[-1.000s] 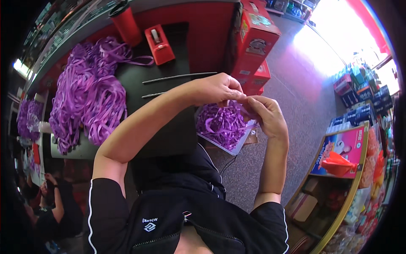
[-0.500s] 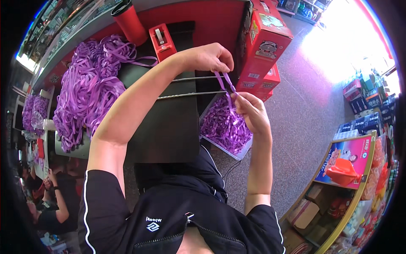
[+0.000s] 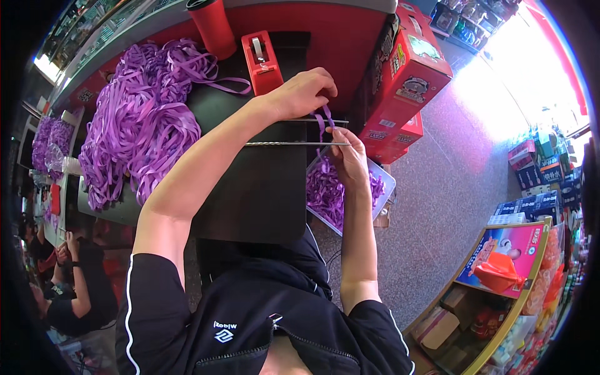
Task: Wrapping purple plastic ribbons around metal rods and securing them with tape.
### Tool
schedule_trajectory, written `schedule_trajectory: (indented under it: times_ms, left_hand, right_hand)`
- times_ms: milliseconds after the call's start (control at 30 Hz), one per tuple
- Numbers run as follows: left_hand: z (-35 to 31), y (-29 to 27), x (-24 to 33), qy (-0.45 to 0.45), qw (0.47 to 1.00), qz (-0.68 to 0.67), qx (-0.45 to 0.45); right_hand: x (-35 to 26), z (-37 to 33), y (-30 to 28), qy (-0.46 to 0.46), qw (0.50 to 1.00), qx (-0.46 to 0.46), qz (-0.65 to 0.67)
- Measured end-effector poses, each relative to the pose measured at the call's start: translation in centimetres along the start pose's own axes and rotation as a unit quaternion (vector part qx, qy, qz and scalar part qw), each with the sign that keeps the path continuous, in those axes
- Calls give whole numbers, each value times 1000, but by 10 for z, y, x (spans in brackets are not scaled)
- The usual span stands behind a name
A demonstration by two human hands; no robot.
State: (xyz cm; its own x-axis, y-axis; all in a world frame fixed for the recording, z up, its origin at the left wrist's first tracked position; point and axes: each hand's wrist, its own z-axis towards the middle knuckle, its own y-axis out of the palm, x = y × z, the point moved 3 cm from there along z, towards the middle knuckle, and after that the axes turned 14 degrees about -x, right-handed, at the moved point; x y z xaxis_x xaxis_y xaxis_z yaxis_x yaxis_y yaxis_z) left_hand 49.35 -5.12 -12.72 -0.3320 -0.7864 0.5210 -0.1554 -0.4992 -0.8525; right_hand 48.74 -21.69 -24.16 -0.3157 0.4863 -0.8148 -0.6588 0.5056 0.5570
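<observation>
A purple ribbon [image 3: 329, 116] runs as a narrow loop between my two hands. My left hand [image 3: 305, 94] is closed with its fingertips pinching the ribbon's upper part, just above the far metal rod [image 3: 340, 122]. Below it, my right hand [image 3: 351, 159] pinches the ribbon beside the end of the near metal rod [image 3: 287, 144]. Both rods jut out past the right edge of the black table [image 3: 250, 194]. Under the hands, a pale plastic bin [image 3: 389, 181] holds many ribbon pieces [image 3: 326, 195], partly hidden by my right arm.
A big heap of purple ribbon [image 3: 134, 125] lies on the table's left. Behind it stand a red cylinder [image 3: 212, 28] and a red tape dispenser [image 3: 262, 65]. Red cartons [image 3: 406, 81] are stacked beyond the bin. A shelf unit [image 3: 500, 300] stands at right; another person [image 3: 81, 287] sits at left.
My right hand has moved left and inward, closer to the near rod's end. My left hand stays pinched on the ribbon, and the loop looks shorter. The whole view has shifted slightly.
</observation>
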Motion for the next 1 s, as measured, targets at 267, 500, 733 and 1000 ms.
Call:
schedule_trajectory:
  times_ms: [267, 500, 733, 1000]
  left_hand:
    - [-11, -11, 23, -11, 999, -32, -21]
    - [-11, -9, 29, -26, 996, -78, 15]
    - [-11, -4, 21, -118, 969, -193, 100]
    - [-25, 18, 33, -117, 970, -197, 80]
  right_hand:
    - [-22, -11, -32, -110, 991, 76, 26]
    - [-65, -16, -53, -266, 952, 153, 9]
    - [-42, -4, -34, -115, 979, 58, -158]
    - [-4, 1, -14, -65, 988, 31, -138]
